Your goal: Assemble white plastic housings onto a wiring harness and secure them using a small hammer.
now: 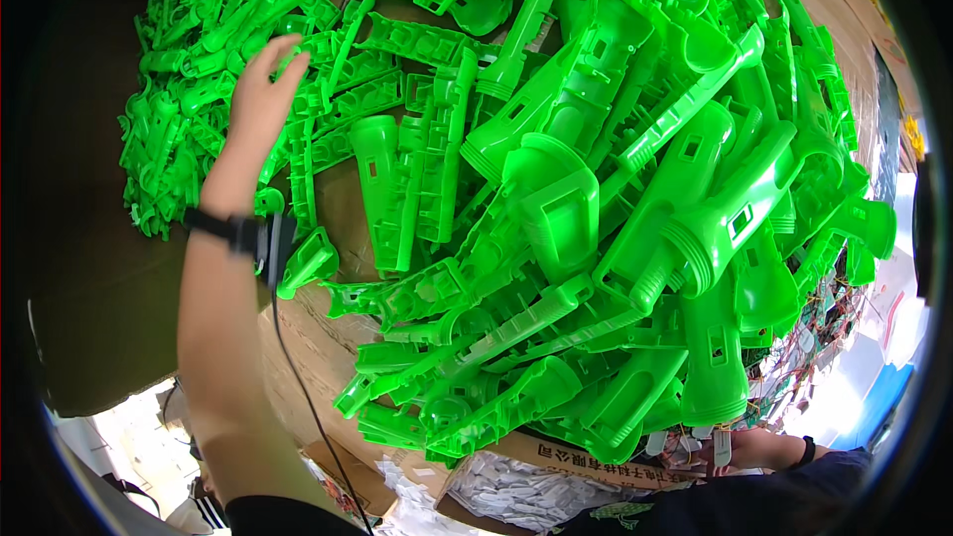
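Observation:
My left hand (264, 91) reaches over the far-left heap of small bright green plastic parts (164, 154). Its fingers are apart, with nothing visible in them. On that wrist a black strap carries a small device (273, 243) with a cable. At the lower right, my right hand (759, 450) is beside the near edge of a large pile of green plastic casing halves (566, 208). A small white piece (722, 447) shows at its fingertips, which look closed. Part of that hand is hidden by its surroundings.
Thin coloured wires and small boards (794, 357) lie along the pile's right side. A cardboard box (596, 467) sits at the near edge, by many small white pieces (521, 489). Brown cardboard (308, 333) shows beneath the green parts.

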The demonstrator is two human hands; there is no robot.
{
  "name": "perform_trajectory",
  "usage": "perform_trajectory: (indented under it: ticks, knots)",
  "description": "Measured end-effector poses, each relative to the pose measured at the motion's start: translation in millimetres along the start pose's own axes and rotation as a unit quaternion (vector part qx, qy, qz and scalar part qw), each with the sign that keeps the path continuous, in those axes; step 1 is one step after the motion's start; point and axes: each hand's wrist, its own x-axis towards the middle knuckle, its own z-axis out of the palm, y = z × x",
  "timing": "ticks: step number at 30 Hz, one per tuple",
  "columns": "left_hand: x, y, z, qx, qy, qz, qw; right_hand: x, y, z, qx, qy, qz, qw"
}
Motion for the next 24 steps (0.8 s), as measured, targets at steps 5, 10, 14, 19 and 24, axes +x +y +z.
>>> perform_trajectory:
  ticks: [5, 10, 14, 19, 24]
  knots:
    - [62, -57, 40, 0.071, 0.122, -0.196, 0.97, 5, -4, -4, -0.022, 0.021, -0.029, 0.999]
    - [53, -20, 46, -0.179, -0.103, -0.13, 0.97, 1, -5, 0, 0.002, 0.013, 0.051, 0.999]
    - [4, 50, 59, -0.098, -0.162, -0.121, 0.975, 10, 4, 0, -0.015, 0.003, 0.046, 0.999]
    - [-65, 147, 54, -0.01, -0.192, -0.01, 0.981, -4, 2, 4, 0.038, 0.043, -0.116, 0.992]
    - [-92, 120, 26, -0.102, -0.104, 0.078, 0.986, -111, -111, -12, -0.072, 0.029, -0.136, 0.988]
